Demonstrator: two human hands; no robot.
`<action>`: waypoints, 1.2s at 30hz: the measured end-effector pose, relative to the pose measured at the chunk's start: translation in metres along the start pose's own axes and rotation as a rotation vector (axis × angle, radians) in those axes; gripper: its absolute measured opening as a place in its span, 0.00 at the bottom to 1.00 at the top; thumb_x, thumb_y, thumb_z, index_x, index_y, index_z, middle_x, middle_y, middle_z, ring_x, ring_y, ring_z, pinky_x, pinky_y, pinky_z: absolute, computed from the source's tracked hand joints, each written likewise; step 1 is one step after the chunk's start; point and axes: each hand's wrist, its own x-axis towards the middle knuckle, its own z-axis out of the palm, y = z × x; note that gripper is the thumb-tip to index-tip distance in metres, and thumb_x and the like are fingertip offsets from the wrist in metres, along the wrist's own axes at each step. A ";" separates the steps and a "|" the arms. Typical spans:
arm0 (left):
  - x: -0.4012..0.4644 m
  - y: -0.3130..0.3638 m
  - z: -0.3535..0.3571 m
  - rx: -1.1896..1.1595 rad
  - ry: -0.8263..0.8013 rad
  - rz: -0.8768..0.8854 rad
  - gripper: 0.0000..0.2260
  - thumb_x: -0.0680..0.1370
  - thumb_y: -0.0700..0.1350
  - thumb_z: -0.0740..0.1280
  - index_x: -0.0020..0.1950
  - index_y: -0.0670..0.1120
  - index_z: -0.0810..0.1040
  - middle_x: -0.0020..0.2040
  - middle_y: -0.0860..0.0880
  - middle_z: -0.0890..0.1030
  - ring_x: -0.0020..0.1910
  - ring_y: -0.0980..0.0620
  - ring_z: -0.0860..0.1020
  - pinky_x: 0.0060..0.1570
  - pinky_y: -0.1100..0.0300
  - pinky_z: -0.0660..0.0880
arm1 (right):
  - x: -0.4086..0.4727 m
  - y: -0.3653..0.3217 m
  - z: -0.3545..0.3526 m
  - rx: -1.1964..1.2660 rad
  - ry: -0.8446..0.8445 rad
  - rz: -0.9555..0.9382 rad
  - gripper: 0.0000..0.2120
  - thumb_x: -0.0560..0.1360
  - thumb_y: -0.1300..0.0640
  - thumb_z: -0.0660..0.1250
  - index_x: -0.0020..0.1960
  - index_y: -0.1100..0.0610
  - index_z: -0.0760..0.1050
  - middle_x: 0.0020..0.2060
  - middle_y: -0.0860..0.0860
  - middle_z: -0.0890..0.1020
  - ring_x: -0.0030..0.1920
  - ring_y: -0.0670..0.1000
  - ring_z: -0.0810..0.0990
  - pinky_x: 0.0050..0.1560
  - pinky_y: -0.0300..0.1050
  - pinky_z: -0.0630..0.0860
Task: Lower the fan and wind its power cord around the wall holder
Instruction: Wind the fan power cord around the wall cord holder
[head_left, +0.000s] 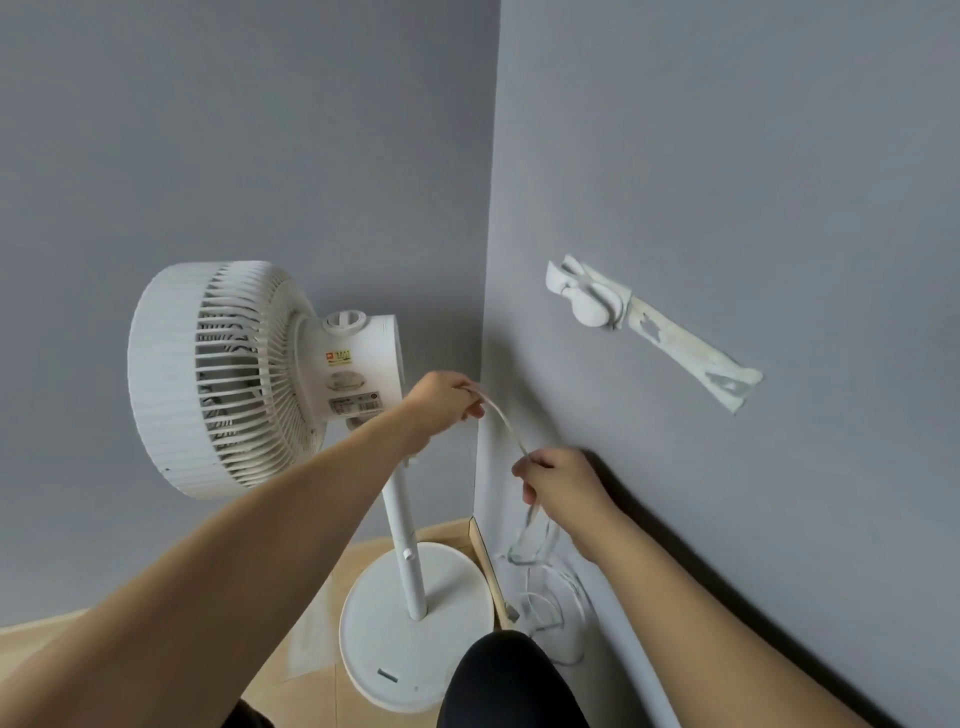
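Observation:
A white pedestal fan (223, 374) stands in the room's corner on a round base (415, 623), its head facing left. Its white power cord (501, 421) stretches between my two hands, close to the right wall. My left hand (441, 408) pinches the cord's upper end beside the fan's motor housing. My right hand (561, 488) grips the cord lower down, and loose loops of cord (540, 571) hang below it against the wall. The white wall holder (587, 296) is fixed to the right wall, above and to the right of both hands.
A strip of white tape (696, 358) runs down-right from the holder along the grey wall. A white baseboard (639, 644) follows the wall's foot. My dark-clad knee (509, 680) is at the bottom beside the fan base. Wooden floor (291, 597) lies at the left.

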 end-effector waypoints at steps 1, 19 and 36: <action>-0.002 0.006 -0.002 -0.090 0.022 -0.007 0.11 0.80 0.37 0.60 0.43 0.46 0.80 0.36 0.49 0.82 0.39 0.53 0.78 0.40 0.67 0.76 | -0.001 -0.007 -0.003 0.014 0.025 -0.043 0.12 0.75 0.58 0.64 0.44 0.68 0.77 0.30 0.54 0.75 0.27 0.47 0.69 0.26 0.35 0.66; -0.021 0.053 -0.030 -0.256 -0.038 0.269 0.12 0.74 0.28 0.66 0.46 0.45 0.75 0.36 0.48 0.73 0.34 0.55 0.70 0.37 0.63 0.65 | -0.010 -0.044 -0.014 0.117 -0.036 -0.127 0.10 0.73 0.52 0.64 0.41 0.57 0.81 0.35 0.51 0.84 0.37 0.50 0.82 0.42 0.42 0.74; -0.027 0.110 -0.041 0.187 -0.331 0.362 0.06 0.74 0.47 0.72 0.47 0.46 0.83 0.45 0.49 0.82 0.47 0.52 0.76 0.54 0.57 0.70 | -0.035 -0.069 -0.034 0.209 0.349 -0.420 0.19 0.78 0.50 0.60 0.41 0.66 0.75 0.27 0.54 0.75 0.28 0.51 0.72 0.32 0.52 0.77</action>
